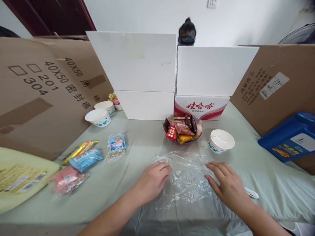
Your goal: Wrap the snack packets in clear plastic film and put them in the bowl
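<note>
A crumpled sheet of clear plastic film (184, 183) lies on the cloth between my hands. My left hand (155, 178) rests at its left edge, fingers loosely bent and apart from the thumb. On the other side my right hand (225, 180) touches the right edge with its fingers stretched out. Just beyond the film stands a bowl (166, 140) filled with wrapped snacks (183, 128). To its right is a white paper bowl (222, 139) with a blue pattern and something clear inside. A white-handled object (251, 192) lies partly hidden behind my right hand.
Snack packs (86, 159) and a biscuit packet (116, 144) lie at left, near paper bowls (98, 118) and a yellowish jug (22, 180). White panels (133, 62), a white-and-red box (201, 107) and cardboard (49, 98) stand behind. A blue bottle (287, 137) leans at right; a person (187, 32) is beyond.
</note>
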The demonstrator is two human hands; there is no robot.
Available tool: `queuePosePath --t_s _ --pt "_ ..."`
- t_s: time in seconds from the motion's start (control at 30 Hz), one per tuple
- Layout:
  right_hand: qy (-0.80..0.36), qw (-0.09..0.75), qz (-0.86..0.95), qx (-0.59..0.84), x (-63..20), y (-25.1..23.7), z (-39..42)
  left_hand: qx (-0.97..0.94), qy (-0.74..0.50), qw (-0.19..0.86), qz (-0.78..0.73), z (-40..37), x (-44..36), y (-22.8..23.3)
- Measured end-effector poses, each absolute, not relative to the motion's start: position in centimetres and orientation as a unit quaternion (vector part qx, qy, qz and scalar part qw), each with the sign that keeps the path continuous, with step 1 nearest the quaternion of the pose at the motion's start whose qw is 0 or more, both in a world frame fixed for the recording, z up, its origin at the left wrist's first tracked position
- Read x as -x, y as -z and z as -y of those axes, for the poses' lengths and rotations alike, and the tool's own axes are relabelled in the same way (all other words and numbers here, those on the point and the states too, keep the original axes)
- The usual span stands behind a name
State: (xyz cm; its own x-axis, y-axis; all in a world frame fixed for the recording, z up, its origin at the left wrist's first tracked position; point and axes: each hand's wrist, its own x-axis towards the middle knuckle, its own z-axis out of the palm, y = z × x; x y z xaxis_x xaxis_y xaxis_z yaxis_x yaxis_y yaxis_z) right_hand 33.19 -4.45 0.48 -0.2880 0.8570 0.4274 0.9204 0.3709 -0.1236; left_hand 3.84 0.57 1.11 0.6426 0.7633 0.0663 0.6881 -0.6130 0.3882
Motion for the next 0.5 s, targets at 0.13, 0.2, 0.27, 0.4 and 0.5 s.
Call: queuePosePath --t_s 0.13,0.2,0.27,0.4,0.5 --pt "0.038 0.193 0.83 0.522 -31.2 -0.2 2.4 -0.914 -0.071 0.142 -0.372 1.7 -7.0 0.8" --pt "0.02 0.138 0.835 0.532 -31.4 1.0 1.2 -0.938 -0.017 0.159 -0.309 2.8 -7.2 2.2" --pt "0.025 0.075 0.826 0.558 -32.4 2.3 0.6 -0.947 0.014 0.187 -0.26 3.4 -6.0 2.7" --pt "0.07 0.057 0.795 0.599 -33.3 3.3 1.5 -0.945 -0.026 0.235 -0.225 3.0 -3.1 0.7" --pt "0.044 0.108 0.819 0.562 -31.0 2.7 2.3 -0.931 -0.12 0.222 -0.263 1.2 -3.9 -0.8"
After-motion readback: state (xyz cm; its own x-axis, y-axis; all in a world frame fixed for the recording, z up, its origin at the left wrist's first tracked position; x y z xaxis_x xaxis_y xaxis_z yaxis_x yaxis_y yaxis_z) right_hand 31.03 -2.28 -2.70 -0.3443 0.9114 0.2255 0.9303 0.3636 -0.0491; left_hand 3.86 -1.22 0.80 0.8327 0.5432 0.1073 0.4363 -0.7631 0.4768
